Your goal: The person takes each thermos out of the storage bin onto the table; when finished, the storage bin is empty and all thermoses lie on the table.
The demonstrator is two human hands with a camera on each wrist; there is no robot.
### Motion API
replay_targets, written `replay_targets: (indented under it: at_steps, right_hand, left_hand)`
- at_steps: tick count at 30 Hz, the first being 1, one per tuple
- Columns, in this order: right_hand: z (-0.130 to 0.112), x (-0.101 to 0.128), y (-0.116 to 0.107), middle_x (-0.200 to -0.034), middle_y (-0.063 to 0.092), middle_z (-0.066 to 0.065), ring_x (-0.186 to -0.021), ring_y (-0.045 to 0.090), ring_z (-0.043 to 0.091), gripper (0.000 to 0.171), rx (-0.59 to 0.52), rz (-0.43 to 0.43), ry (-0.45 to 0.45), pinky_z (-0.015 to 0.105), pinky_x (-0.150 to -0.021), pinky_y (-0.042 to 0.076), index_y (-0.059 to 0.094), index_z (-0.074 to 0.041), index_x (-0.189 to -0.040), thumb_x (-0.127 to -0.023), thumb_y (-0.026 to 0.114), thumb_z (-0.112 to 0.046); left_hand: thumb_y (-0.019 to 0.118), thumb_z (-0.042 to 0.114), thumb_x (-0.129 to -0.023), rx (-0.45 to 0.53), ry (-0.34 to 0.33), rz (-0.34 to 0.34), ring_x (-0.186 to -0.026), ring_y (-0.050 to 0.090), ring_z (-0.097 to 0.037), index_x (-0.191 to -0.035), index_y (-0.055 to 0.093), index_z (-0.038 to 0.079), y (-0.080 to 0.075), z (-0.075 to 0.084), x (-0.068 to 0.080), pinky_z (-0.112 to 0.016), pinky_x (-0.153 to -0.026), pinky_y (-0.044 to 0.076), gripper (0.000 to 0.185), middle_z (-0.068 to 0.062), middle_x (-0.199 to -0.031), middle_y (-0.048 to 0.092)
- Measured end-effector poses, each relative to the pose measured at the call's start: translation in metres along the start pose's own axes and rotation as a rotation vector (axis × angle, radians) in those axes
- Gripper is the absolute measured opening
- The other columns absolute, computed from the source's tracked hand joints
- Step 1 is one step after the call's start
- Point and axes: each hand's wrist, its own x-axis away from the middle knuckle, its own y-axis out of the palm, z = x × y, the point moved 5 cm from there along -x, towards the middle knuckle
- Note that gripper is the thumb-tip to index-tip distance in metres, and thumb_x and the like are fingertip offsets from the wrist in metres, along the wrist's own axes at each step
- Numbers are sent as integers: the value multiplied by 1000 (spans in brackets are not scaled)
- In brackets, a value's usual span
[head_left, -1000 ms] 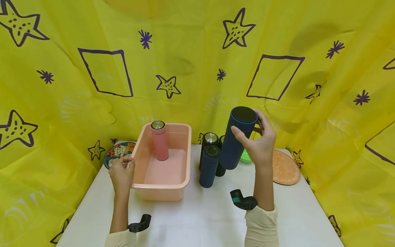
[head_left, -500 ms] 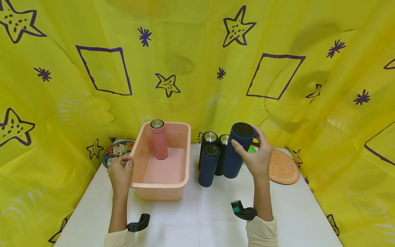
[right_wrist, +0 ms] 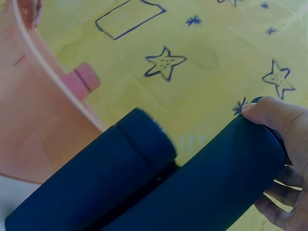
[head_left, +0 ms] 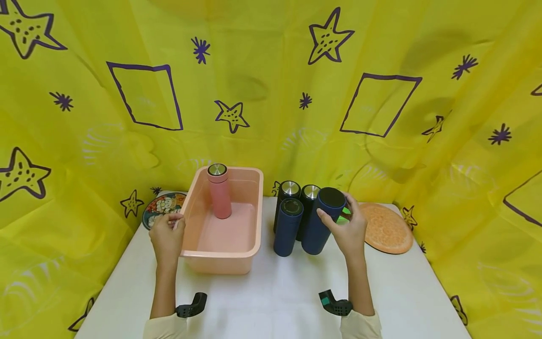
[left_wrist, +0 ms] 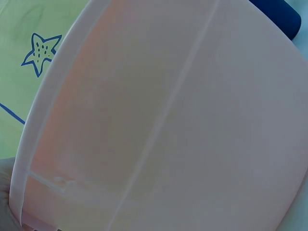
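Note:
My right hand [head_left: 350, 228] grips a large dark blue vacuum flask [head_left: 318, 230] near its lid, thumb on the near side. The flask is upright beside the other flasks; I cannot tell whether its base fully rests on the table. A smaller blue flask [head_left: 288, 230] stands to its left, with a black flask [head_left: 290, 189] and another black flask [head_left: 311, 191] behind, both steel-topped. My left hand [head_left: 166, 238] holds the left rim of a peach plastic tub [head_left: 241, 255]. Inside the tub a pink flask [head_left: 220, 197] stands upright at the back.
An orange round mat [head_left: 389, 229] lies at the table's right, with a green object [head_left: 344, 217] partly hidden behind my right hand. A patterned round plate [head_left: 163, 207] lies left of the tub. Yellow curtain [head_left: 271, 94] encloses the white table [head_left: 275, 301].
My right hand has lowered the large blue flask from mid-air to beside the other flasks. My left hand has stayed at the tub's rim.

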Motion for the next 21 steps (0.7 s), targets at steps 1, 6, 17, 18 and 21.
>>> replay_targets:
  at_steps: [1,6,17,18,21]
  right_hand:
    - [3,2,1,-113,67,10,-101,59,0,61,4,-5,8,14,-81,47,59,-3,-127,-72,85,-10]
    - [8,10,5,-117,67,14,-103,57,0,61,19,-28,41,13,-82,45,58,-2,-127,-72,85,-8]
    - [35,18,18,-123,63,15,-114,59,27,67,18,-58,54,7,-82,44,55,0,-130,-72,86,-11]
    - [37,19,19,-123,63,16,-114,60,28,67,19,-55,51,7,-82,44,55,0,-130,-72,86,-11]
    - [41,22,21,-121,64,17,-113,62,31,68,26,-40,47,6,-81,44,55,1,-129,-71,86,-12]
  left_hand:
    - [67,8,-88,0,1,0,-84,66,-35,-96,72,-3,0,0,0,-11,-59,37,14,-19,-92,61]
    - [67,7,-88,-2,7,3,-84,65,-35,-95,72,-3,-1,1,1,-12,-59,38,14,-20,-92,61]
    - [67,8,-87,-7,24,13,-82,64,-34,-94,72,-3,-1,0,0,-17,-61,40,14,-19,-90,61]
    - [67,8,-87,-7,23,12,-82,65,-34,-94,72,-3,-1,0,0,-17,-61,40,13,-19,-90,61]
    - [67,7,-87,-10,25,10,-82,65,-34,-94,72,-3,-1,0,0,-17,-61,40,13,-19,-90,61]
